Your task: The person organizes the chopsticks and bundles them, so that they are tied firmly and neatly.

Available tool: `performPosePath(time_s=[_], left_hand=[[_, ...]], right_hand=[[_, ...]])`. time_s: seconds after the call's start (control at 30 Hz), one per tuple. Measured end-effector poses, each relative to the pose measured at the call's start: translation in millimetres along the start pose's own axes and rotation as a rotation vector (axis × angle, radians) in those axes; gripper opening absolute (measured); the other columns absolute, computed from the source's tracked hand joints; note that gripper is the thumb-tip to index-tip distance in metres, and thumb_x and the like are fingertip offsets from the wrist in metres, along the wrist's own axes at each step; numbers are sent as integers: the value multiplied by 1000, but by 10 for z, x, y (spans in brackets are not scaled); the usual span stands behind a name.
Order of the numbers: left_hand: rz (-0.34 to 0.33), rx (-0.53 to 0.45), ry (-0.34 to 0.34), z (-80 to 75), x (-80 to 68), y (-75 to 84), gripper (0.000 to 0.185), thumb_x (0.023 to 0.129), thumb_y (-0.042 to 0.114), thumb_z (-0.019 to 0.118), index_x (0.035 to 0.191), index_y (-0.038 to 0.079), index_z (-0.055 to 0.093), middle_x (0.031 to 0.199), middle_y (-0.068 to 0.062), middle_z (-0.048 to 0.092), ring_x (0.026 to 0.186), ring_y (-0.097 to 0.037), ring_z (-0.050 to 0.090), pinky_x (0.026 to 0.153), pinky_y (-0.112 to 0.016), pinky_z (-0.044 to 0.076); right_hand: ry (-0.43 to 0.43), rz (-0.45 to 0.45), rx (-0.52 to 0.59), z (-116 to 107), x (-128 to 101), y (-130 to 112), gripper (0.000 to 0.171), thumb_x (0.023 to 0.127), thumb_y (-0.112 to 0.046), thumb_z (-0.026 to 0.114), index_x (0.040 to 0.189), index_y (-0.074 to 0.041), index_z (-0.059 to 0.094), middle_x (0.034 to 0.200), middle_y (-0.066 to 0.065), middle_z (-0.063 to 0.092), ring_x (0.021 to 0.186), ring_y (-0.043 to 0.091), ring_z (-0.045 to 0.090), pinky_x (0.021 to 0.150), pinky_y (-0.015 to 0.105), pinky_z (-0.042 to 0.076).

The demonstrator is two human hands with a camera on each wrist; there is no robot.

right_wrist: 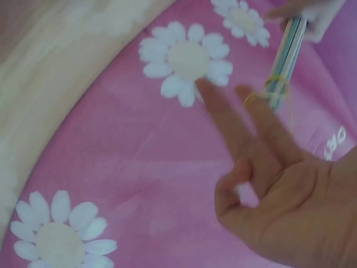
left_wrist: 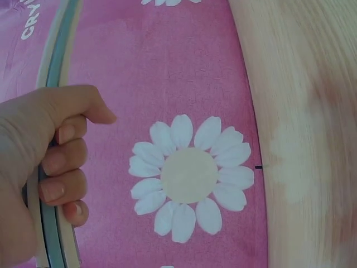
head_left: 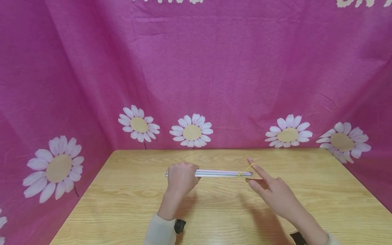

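My left hand [head_left: 182, 177] grips a bundle of slim pale sticks [head_left: 217, 173], held level above the table. In the left wrist view, curled fingers [left_wrist: 66, 159] wrap round the white, green and beige sticks [left_wrist: 54, 61]. A thin yellow rubber band [head_left: 240, 174] is wound near the bundle's right end. Part of it stretches out to my right hand [head_left: 280, 194], looped over the index finger and reaching toward the thumb. My right wrist view shows the index and middle fingers [right_wrist: 223, 123] straight and spread, with another finger bent in.
A wooden table [head_left: 128, 211] lies beneath both hands. Behind and beside it hangs a pink cloth [head_left: 220, 75] printed with large white daisies. Dark straps [head_left: 180, 226] sit at the wrists, by pale sleeves [head_left: 159, 231].
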State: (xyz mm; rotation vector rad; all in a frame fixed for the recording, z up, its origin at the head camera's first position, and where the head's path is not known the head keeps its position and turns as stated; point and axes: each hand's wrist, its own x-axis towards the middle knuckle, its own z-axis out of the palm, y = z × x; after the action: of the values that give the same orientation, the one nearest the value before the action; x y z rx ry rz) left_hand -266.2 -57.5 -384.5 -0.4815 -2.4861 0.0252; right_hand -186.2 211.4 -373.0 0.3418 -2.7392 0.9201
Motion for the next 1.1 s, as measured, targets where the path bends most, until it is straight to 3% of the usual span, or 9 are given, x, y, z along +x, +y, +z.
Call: performPosePath(time_s=[0.13, 0.37, 0.5, 0.6, 0.7, 0.8, 0.87, 0.93, 1.1], left_hand=[[23, -42, -3, -9, 6, 4, 38, 71, 24, 80, 52, 24, 48, 49, 9, 22, 50, -9, 14, 44, -23, 9], [46, -49, 4, -35, 13, 31, 34, 71, 22, 79, 53, 24, 50, 49, 10, 24, 49, -9, 16, 44, -24, 11], [47, -41, 4, -54, 11, 47, 31, 72, 23, 78, 55, 25, 52, 50, 9, 24, 49, -10, 15, 45, -24, 11], [51, -47, -2, -70, 10, 64, 28, 73, 24, 78, 57, 25, 55, 49, 9, 23, 49, -10, 15, 45, -23, 10], [60, -55, -3, -71, 10, 82, 30, 75, 25, 77, 56, 25, 54, 50, 9, 22, 48, -10, 14, 45, -23, 10], [65, -58, 7, -61, 8, 92, 33, 75, 25, 76, 55, 25, 51, 50, 9, 20, 49, -10, 14, 45, -23, 9], [65, -57, 19, -48, 7, 93, 34, 73, 23, 76, 53, 24, 49, 50, 9, 20, 49, -10, 13, 45, -23, 8], [64, -42, 34, -35, 4, 88, 35, 72, 21, 77, 52, 24, 48, 50, 9, 20, 50, -9, 13, 45, -23, 8], [48, 23, 48, -7, 1, 61, 33, 74, 26, 79, 54, 24, 53, 49, 9, 23, 49, -10, 14, 44, -23, 8]], right_hand=[[-68, -84, 138, -92, 45, 105, 45, 106, -25, 36, 151, -27, 34, 107, 0, 75, 83, 7, 73, 90, 55, 49], [-224, -151, 353, -125, 159, 344, 59, 107, -33, 3, 149, -12, 40, 104, 4, 76, 93, 8, 73, 80, 31, 45], [-391, -167, 542, -113, 239, 479, 78, 101, -43, -15, 150, -10, 36, 113, 7, 73, 106, 15, 70, 94, 54, 36], [-531, -185, 767, -90, 287, 565, 88, 96, -47, -22, 149, -11, 39, 123, 7, 69, 116, 20, 66, 99, 78, 11], [-619, -192, 1008, -38, 312, 625, 91, 95, -48, -22, 143, -15, 49, 126, 4, 67, 122, 19, 63, 105, 74, -2], [-698, -164, 1304, 54, 332, 663, 90, 97, -50, -17, 134, -16, 58, 125, 2, 68, 122, 18, 63, 116, 49, 22], [-752, -95, 1499, 125, 341, 675, 88, 99, -50, -11, 128, -13, 64, 122, 4, 70, 119, 18, 64, 105, 29, 38], [-773, 14, 1663, 189, 344, 688, 84, 101, -50, -3, 118, -10, 69, 119, 6, 71, 114, 18, 66, 93, 22, 46], [-631, 239, 1732, 245, 315, 723, 60, 107, -37, 18, 101, -10, 71, 106, 3, 74, 98, 12, 67, 84, 19, 50]])
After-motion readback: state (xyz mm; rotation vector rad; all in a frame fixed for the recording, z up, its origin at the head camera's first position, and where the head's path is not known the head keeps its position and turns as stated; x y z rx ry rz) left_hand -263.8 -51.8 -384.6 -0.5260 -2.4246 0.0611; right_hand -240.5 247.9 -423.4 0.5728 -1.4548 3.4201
